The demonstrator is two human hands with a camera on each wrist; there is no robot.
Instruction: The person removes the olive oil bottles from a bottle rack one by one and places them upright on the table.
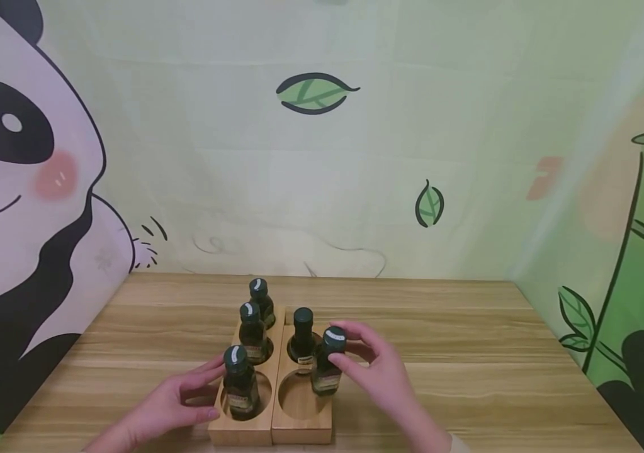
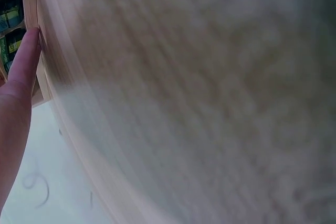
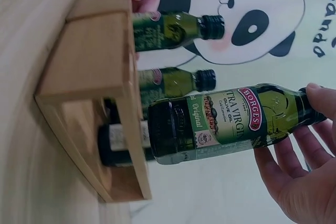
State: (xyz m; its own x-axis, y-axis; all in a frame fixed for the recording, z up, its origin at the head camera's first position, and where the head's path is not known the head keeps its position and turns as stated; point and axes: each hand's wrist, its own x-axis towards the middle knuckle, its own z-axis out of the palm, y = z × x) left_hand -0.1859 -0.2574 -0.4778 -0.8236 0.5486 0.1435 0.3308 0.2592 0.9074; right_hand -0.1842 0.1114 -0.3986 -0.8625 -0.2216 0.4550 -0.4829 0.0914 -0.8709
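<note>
My right hand [image 1: 381, 371] pinches a small green glass bottle of olive oil [image 3: 231, 119] at its dark cap and neck. In the head view this bottle overlaps the right edge of a wooden rack [image 1: 301, 435], beside the bare front-right round hole [image 1: 301, 396]. The right wrist view shows its label and base outside the rack. My left hand [image 1: 177, 396] rests along the rack's left side, a straight finger [image 2: 26, 59] against the wood. Closest to it, a front-left bottle [image 1: 240, 393] stands in its hole.
Behind it in the left row stand a middle bottle [image 1: 252, 336] and a back bottle [image 1: 264, 308]. Another dark-capped bottle [image 1: 303, 336] occupies the right row's rear hole. The rack sits on a wood-grain table [image 1: 457, 352], with a panda-printed cloth [image 1: 384, 157] behind.
</note>
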